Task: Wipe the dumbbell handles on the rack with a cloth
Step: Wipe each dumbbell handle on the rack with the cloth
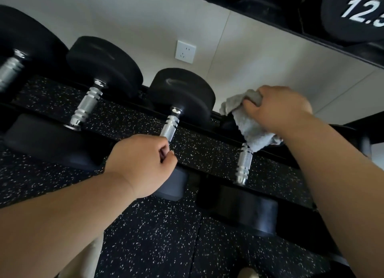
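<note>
Cloth (249, 123) bunched in right hand (278, 109) drapes over rightmost handle (244, 163), while left hand (143, 163) grips neighbouring handle (170, 126).

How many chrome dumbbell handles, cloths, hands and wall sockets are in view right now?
4 chrome handles
1 grey cloth
2 hands: left hand, right hand
1 wall socket
Total: 8
</note>
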A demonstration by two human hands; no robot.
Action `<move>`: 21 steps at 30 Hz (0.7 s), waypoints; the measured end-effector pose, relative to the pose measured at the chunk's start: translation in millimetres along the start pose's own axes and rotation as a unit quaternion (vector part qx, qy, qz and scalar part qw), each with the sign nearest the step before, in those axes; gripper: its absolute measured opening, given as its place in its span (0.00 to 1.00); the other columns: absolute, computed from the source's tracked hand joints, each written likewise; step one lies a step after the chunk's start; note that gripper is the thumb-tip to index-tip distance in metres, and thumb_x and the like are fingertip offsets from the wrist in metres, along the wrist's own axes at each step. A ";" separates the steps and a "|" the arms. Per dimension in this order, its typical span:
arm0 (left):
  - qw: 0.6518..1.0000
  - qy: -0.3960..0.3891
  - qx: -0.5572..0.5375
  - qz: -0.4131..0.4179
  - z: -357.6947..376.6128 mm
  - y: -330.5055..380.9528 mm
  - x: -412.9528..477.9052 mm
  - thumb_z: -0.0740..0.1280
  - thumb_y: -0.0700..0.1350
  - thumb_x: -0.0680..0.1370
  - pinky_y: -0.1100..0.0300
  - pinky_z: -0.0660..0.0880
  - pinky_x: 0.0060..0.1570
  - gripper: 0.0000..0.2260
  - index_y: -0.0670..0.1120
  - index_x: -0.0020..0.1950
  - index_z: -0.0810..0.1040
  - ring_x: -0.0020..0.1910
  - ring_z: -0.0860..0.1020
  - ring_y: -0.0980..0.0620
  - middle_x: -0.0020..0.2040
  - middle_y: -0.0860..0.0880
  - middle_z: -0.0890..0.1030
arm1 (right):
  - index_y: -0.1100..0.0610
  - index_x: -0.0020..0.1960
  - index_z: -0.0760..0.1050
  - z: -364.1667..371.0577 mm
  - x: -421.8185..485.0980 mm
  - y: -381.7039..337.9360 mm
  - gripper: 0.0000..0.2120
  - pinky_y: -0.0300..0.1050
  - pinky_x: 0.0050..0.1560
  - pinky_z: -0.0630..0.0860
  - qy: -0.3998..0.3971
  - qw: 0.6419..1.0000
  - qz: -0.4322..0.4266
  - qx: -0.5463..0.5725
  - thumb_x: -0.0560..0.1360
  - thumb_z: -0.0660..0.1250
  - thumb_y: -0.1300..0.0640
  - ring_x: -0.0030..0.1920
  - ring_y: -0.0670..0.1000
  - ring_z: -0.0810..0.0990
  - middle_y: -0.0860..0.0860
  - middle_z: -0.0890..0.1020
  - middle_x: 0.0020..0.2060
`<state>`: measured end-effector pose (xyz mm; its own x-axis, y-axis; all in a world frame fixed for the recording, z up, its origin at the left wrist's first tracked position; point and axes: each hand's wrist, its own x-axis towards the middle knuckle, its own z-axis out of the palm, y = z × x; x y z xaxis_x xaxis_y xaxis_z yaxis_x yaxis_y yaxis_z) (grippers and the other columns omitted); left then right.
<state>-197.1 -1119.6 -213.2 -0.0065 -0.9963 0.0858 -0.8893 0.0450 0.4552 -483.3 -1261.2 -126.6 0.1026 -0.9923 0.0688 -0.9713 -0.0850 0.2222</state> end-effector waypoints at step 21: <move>1.000 -0.004 0.007 -0.017 -6.1 9.8 -1.8 0.62 0.57 0.77 0.62 0.66 0.31 0.11 0.55 0.39 0.79 0.34 0.75 0.60 0.31 0.59 0.78 | 0.62 0.56 0.74 29.4 -29.2 40.6 0.23 0.46 0.41 0.67 0.023 0.937 0.190 0.292 0.87 0.51 0.44 0.42 0.58 0.76 0.58 0.77 0.45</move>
<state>-203.0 -1116.9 -203.4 0.0199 -0.9977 0.0642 -0.8955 0.0107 0.4450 -532.0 -1238.3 -148.1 -0.2790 -0.9569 0.0803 -0.8897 0.2261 -0.3966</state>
